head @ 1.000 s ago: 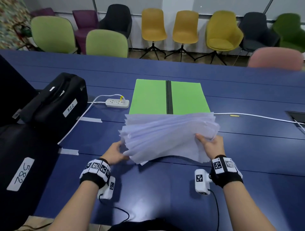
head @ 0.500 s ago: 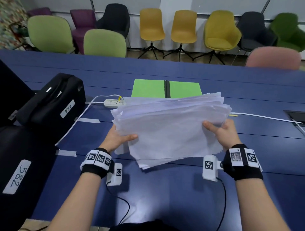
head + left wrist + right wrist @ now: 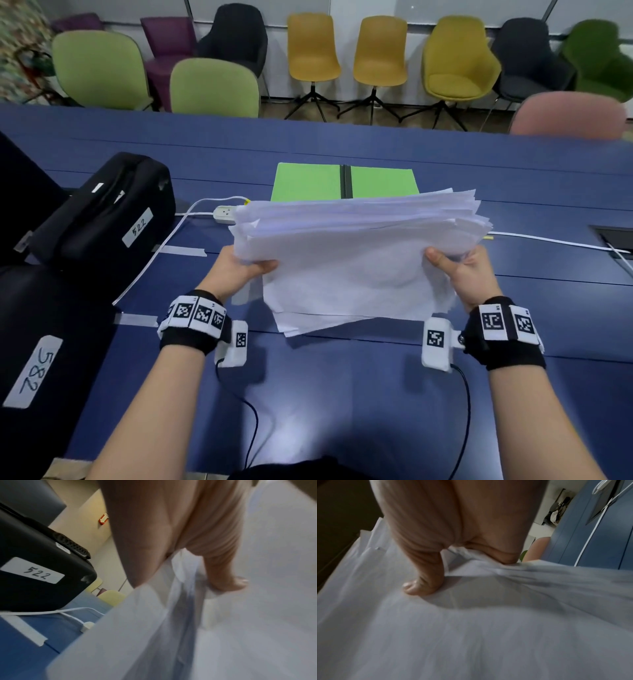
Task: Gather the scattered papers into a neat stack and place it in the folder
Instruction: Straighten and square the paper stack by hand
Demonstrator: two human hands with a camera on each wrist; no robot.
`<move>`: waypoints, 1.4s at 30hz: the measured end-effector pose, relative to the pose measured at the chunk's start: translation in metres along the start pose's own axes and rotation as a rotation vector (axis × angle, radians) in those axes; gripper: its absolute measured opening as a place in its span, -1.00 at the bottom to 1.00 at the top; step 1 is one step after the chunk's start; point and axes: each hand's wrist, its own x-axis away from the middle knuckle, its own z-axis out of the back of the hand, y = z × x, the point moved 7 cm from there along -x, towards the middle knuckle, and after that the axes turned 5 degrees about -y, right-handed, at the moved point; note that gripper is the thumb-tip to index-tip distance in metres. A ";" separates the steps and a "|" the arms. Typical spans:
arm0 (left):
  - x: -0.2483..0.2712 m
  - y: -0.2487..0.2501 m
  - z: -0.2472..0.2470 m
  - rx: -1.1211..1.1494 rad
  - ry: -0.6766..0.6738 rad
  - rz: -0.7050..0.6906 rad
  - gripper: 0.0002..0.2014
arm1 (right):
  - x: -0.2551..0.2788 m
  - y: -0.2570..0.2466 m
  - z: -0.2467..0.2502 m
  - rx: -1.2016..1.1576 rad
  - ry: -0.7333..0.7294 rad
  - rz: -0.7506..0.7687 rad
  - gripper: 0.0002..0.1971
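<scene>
A thick, uneven stack of white papers (image 3: pixel 356 253) is held up off the blue table, tilted toward me. My left hand (image 3: pixel 239 270) grips its left edge, thumb on top (image 3: pixel 228 584), fingers hidden beneath. My right hand (image 3: pixel 459 270) grips the right edge the same way, thumb pressed on the top sheet (image 3: pixel 423 586). The sheet edges are ragged and fan out at the corners. Behind the stack an open green folder (image 3: pixel 308 181) with a black spine lies flat on the table, its near part hidden by the papers.
A black case labelled 522 (image 3: pixel 102 219) and another labelled 582 (image 3: pixel 34 370) stand at the left. A white power strip (image 3: pixel 224 214) with its cable lies left of the folder; a white cable (image 3: pixel 555 242) runs right. Chairs line the far side.
Both hands have raised the paper stack from low over the table and tilted it up toward me, so it now covers more of the green folder.
</scene>
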 end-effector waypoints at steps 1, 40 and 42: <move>-0.001 0.001 -0.001 -0.017 0.025 -0.013 -0.71 | -0.001 0.001 0.001 -0.001 0.035 -0.007 -0.68; 0.006 -0.031 -0.051 0.094 0.272 0.011 -0.31 | 0.032 0.134 0.022 0.061 0.175 -0.290 -0.32; 0.004 -0.035 -0.047 0.093 0.286 0.027 -0.31 | 0.037 0.140 0.026 0.088 0.164 -0.334 -0.34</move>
